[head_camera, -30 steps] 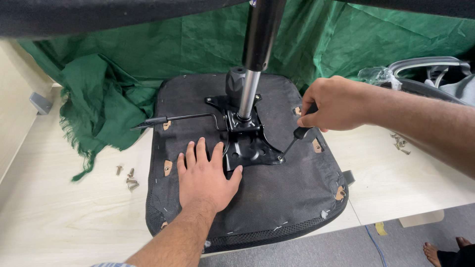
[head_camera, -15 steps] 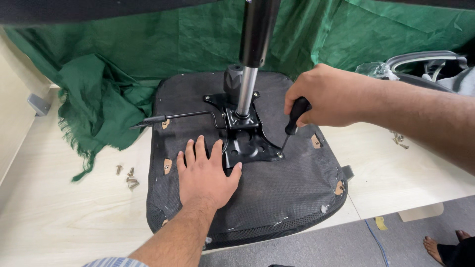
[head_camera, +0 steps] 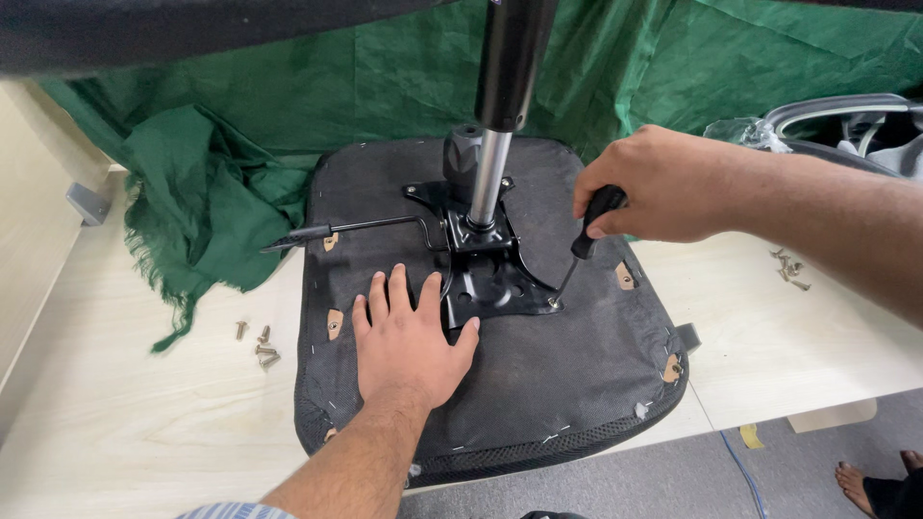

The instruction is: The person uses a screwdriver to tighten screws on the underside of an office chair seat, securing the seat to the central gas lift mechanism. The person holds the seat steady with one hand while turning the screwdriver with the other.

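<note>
Upturned black fabric seat pan (head_camera: 567,384) is pinned flat under the open left hand (head_camera: 409,341) so nothing shifts; black-handled screwdriver (head_camera: 588,231) is gripped tight by the right hand (head_camera: 654,183), tip at the black metal plate (head_camera: 490,284).

Seat underside (head_camera: 538,384) was black mesh fabric with tan cut-out patches. Mounting plate (head_camera: 495,284) was black; gas-lift column (head_camera: 490,183) was chrome below, black above. Screwdriver (head_camera: 588,231) handle was black. Cloth (head_camera: 212,192) was dark green. Worktop (head_camera: 144,423) was pale wood-grain. Loose screws (head_camera: 260,346) were brass-coloured.
</note>
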